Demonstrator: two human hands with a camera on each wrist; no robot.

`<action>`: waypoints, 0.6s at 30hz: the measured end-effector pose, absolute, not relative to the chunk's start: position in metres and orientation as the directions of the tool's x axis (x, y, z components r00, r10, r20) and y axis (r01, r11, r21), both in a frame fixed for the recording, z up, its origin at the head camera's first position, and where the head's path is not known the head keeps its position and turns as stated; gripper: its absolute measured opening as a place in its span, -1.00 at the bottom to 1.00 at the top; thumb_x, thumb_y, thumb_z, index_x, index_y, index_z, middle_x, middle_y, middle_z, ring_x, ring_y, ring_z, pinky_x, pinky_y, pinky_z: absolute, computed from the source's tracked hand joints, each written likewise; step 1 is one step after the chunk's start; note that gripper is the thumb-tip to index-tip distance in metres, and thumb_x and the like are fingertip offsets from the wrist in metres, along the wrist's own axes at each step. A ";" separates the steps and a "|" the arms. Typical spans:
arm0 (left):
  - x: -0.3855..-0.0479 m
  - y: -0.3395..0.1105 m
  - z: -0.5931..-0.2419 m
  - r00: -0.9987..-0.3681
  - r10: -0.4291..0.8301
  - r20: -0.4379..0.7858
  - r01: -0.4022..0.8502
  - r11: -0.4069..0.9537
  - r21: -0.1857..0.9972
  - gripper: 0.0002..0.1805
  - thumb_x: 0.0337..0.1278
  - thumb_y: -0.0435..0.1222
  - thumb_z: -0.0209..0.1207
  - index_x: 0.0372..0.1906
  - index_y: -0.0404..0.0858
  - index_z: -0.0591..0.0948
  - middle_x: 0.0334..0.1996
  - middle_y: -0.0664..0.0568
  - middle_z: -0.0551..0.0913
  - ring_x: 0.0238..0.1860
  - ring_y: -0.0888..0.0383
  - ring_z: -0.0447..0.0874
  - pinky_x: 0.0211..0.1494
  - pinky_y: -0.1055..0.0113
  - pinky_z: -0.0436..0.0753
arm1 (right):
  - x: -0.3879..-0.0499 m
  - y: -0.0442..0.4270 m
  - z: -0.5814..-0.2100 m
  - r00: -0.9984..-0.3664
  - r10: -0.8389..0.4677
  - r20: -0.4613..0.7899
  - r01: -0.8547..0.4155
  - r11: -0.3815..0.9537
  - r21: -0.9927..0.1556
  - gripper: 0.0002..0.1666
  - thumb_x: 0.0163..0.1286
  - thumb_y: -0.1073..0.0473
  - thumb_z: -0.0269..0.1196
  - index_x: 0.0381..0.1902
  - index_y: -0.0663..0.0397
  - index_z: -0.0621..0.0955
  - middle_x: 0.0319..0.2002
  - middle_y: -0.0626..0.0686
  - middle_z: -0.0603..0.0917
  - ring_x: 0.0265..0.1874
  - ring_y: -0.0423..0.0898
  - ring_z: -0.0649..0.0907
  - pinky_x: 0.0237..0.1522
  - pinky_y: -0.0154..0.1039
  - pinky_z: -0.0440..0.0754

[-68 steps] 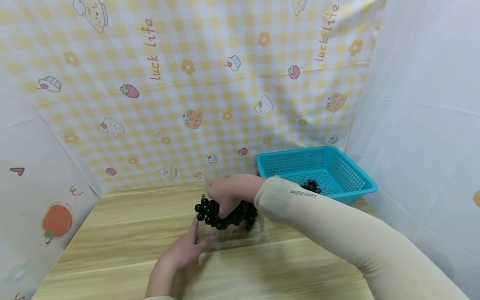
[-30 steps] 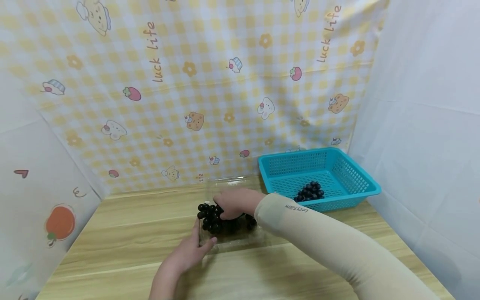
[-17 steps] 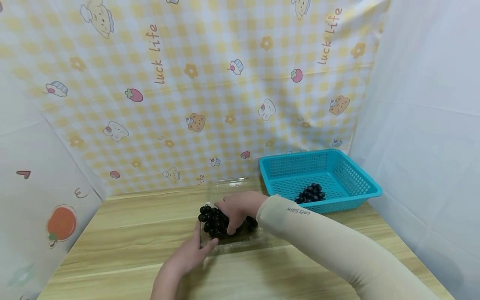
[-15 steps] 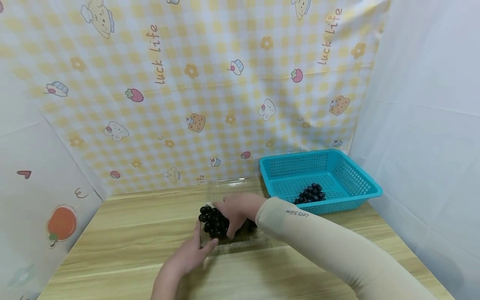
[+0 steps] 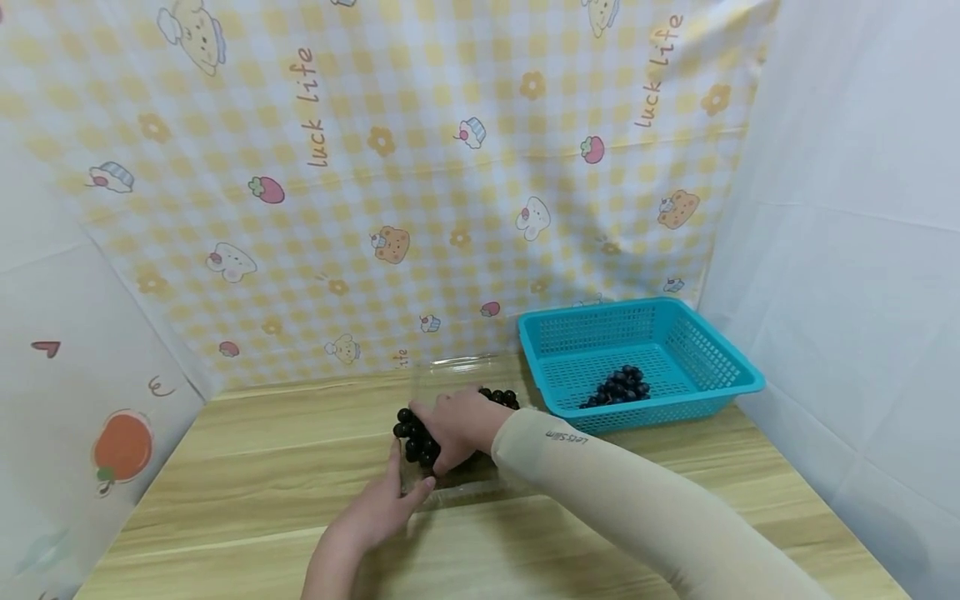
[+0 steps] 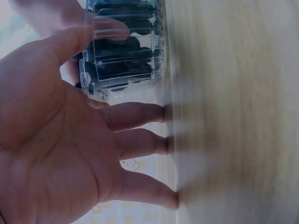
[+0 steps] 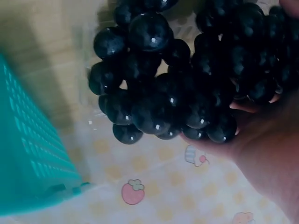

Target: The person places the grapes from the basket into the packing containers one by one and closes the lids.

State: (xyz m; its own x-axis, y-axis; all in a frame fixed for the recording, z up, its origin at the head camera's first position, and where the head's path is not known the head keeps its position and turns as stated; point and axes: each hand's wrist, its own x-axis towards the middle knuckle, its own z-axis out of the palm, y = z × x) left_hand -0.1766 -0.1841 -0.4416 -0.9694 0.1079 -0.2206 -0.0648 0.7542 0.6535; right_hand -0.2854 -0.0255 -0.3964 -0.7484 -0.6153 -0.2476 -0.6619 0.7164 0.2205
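Note:
A clear plastic box (image 5: 468, 490) stands on the wooden table with dark grapes (image 5: 414, 443) in it. My right hand (image 5: 456, 427) reaches down from above and grips the bunch; part of it shows beyond the wrist. In the right wrist view the grapes (image 6: 124, 65) press against the box wall in the left wrist view, while the hand (image 7: 261, 144) lies behind a bunch (image 7: 149, 93). At the box's front left corner my left hand (image 5: 375, 508) steadies it: the thumb touches the rim, and the other fingers are straight, their tips on the table.
A blue perforated basket (image 5: 675, 404) stands to the right of the box, with another bunch of dark grapes (image 5: 618, 386) inside. A checked cloth (image 5: 337, 250) hangs behind the table, and white sheeting (image 5: 840, 292) closes off the right side.
My right hand has shifted left over the box, and grapes now show behind its wrist. The left hand stays at the box corner.

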 end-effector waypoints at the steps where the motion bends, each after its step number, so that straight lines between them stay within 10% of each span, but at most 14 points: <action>1: -0.176 -0.184 -0.442 -0.970 0.107 -0.219 -0.064 0.755 0.652 0.20 0.50 0.25 0.11 0.71 -0.44 -0.23 0.41 -0.58 0.47 0.39 -0.47 0.55 0.46 -0.40 0.50 | -0.287 -0.027 -0.398 -0.751 -0.614 -0.243 -0.659 0.721 0.213 0.32 0.19 -0.56 0.41 0.72 -0.32 0.07 0.28 0.08 0.73 0.15 0.10 0.79 0.28 0.32 0.69; 11: -0.175 -0.182 -0.441 -0.971 0.120 -0.207 -0.049 0.747 0.663 0.17 0.52 0.21 0.12 0.72 -0.42 -0.24 0.48 -0.55 0.40 0.43 -0.49 0.50 0.52 -0.39 0.44 | -0.295 -0.030 -0.397 -0.770 -0.580 -0.267 -0.618 0.782 0.084 0.16 0.30 -0.26 0.50 0.67 -0.47 0.10 0.34 0.07 0.68 0.16 0.11 0.77 0.28 0.52 0.59; 18: -0.175 -0.181 -0.439 -0.970 0.116 -0.215 -0.056 0.749 0.660 0.16 0.54 0.20 0.11 0.71 -0.42 -0.24 0.42 -0.58 0.45 0.41 -0.49 0.51 0.48 -0.40 0.48 | -0.292 -0.031 -0.401 -0.776 -0.590 -0.223 -0.627 0.761 0.168 0.26 0.22 -0.45 0.49 0.67 -0.19 0.15 0.37 0.04 0.66 0.28 0.18 0.72 0.34 0.47 0.59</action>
State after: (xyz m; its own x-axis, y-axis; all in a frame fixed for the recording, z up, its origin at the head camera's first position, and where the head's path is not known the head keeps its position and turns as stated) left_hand -0.1749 -0.1813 -0.4392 -0.9696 0.1164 -0.2150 -0.0565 0.7489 0.6602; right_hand -0.2916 -0.0314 -0.4006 -0.7760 -0.5898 -0.2233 -0.6267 0.7609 0.1682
